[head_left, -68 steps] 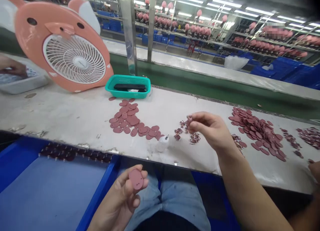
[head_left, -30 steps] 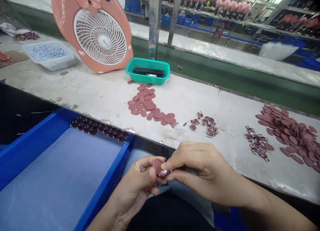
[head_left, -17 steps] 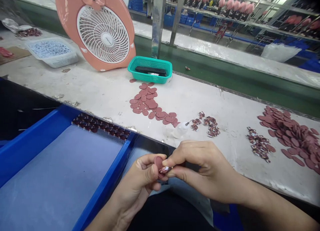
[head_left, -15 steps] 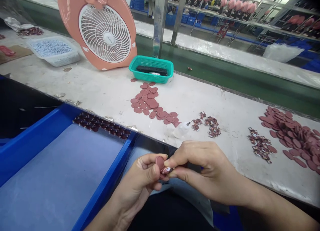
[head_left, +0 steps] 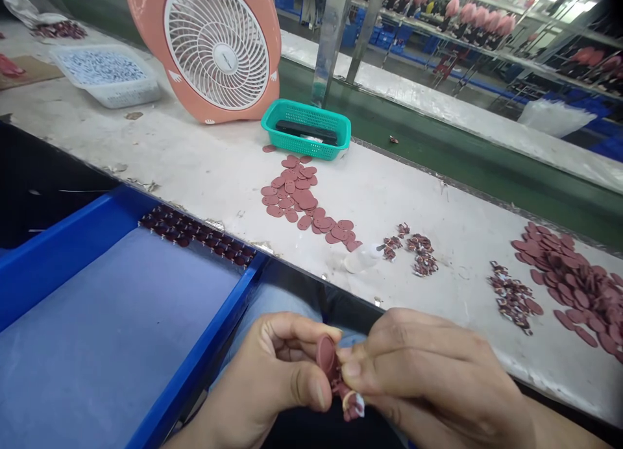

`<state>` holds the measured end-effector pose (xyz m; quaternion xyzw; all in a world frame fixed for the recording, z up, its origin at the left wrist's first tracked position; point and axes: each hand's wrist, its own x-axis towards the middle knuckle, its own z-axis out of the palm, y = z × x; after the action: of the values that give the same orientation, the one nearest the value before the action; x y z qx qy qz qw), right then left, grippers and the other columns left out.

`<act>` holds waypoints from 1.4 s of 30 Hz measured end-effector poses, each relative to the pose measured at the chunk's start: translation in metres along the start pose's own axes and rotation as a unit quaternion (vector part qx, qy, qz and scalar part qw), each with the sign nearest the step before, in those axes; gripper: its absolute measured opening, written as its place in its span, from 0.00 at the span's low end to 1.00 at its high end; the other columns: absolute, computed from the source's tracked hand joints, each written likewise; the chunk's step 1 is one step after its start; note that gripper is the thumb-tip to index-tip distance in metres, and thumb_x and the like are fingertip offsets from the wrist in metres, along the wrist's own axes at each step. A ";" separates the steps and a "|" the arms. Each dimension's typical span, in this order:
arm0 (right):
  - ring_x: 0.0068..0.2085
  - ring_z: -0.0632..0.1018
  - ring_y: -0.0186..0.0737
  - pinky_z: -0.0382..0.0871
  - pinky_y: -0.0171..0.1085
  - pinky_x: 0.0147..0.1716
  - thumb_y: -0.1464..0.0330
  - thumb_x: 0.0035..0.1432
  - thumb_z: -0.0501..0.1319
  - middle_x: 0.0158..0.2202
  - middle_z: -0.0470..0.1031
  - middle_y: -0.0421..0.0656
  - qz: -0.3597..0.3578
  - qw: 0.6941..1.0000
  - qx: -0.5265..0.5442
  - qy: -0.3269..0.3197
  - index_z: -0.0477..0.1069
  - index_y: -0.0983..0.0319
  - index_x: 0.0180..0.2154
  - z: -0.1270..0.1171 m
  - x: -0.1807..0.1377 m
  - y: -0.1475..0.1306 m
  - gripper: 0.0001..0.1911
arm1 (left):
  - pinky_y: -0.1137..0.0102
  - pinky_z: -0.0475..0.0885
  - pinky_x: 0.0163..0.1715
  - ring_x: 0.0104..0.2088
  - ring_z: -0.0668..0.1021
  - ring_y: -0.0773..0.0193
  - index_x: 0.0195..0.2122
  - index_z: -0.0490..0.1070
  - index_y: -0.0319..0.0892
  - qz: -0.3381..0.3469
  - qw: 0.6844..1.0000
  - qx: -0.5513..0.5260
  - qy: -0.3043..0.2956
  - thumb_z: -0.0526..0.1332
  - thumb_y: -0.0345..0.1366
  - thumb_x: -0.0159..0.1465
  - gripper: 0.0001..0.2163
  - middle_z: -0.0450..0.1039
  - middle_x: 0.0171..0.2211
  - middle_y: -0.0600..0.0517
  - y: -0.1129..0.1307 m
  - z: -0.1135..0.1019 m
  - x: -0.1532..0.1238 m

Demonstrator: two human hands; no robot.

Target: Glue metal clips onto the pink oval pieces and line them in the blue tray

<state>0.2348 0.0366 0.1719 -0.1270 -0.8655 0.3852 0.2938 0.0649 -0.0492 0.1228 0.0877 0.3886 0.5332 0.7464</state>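
Note:
Near the bottom middle, my left hand [head_left: 277,371] is closed on a reddish-brown oval disc [head_left: 326,355], pinched between thumb and fingers. My right hand [head_left: 433,371] presses against the disc's edge and grips a small figurine piece [head_left: 351,402], brownish-red with a white patch and a yellowish band. The two parts touch, but the fingers cover the place where they meet. On the table in front lie loose oval discs [head_left: 302,199] and a small cluster of figurine pieces [head_left: 422,253]. A translucent dropper bottle [head_left: 363,259] with a dark tip lies beside them.
A blue tray [head_left: 111,345] at left holds rows of dark pieces [head_left: 195,235] along its far side. Behind stand a teal basket [head_left: 305,144] and an orange fan [head_left: 221,53]. More discs [head_left: 574,274] and figurine pieces [head_left: 516,300] are heaped at right. A white tub [head_left: 107,79] stands far left.
Both hands sit lower and slightly further right in view, with the disc and figurine piece still held. The figurine piece now hangs below the disc and shows more. The camera view has shifted.

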 end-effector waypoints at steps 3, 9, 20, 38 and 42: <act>0.37 0.84 0.33 0.79 0.29 0.39 0.78 0.63 0.64 0.35 0.83 0.45 -0.016 1.000 0.004 0.005 0.75 0.64 0.44 0.005 0.001 0.007 0.09 | 0.79 0.65 0.21 0.19 0.73 0.73 0.28 0.83 0.45 0.012 1.000 -0.007 -0.003 0.81 0.43 0.37 0.17 0.76 0.18 0.56 0.002 -0.002 0.003; 0.33 0.82 0.36 0.78 0.33 0.34 0.78 0.62 0.64 0.34 0.83 0.44 0.007 1.000 0.010 0.012 0.75 0.63 0.44 0.014 0.004 0.026 0.09 | 0.81 0.68 0.23 0.22 0.74 0.74 0.30 0.84 0.43 0.014 0.999 -0.033 0.028 0.80 0.42 0.41 0.16 0.77 0.21 0.55 -0.001 -0.014 0.015; 0.33 0.80 0.30 0.73 0.28 0.36 0.75 0.60 0.68 0.34 0.82 0.40 0.073 0.997 0.012 -0.021 0.78 0.63 0.41 0.008 0.013 0.031 0.06 | 0.84 0.72 0.18 0.22 0.76 0.73 0.33 0.84 0.40 -0.022 0.999 -0.048 -0.001 0.80 0.42 0.42 0.18 0.77 0.23 0.54 -0.007 -0.029 0.028; 0.34 0.77 0.30 0.71 0.28 0.33 0.71 0.63 0.66 0.35 0.78 0.42 0.090 0.996 0.017 -0.022 0.78 0.62 0.48 0.008 0.009 0.027 0.12 | 0.84 0.75 0.19 0.25 0.81 0.72 0.34 0.83 0.42 -0.043 0.994 -0.088 -0.042 0.79 0.41 0.45 0.16 0.81 0.26 0.55 -0.004 -0.031 0.023; 0.34 0.79 0.33 0.72 0.30 0.35 0.73 0.63 0.65 0.34 0.80 0.43 0.063 0.998 0.004 -0.018 0.79 0.63 0.45 0.009 0.010 0.026 0.08 | 0.84 0.74 0.17 0.22 0.81 0.72 0.31 0.83 0.42 -0.043 0.996 -0.081 -0.005 0.81 0.41 0.40 0.18 0.80 0.22 0.55 -0.005 -0.029 0.024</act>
<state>0.2205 0.0533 0.1517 -0.1729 -0.8595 0.4083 0.2541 0.0518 -0.0387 0.0883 0.0130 0.3436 0.5301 0.7751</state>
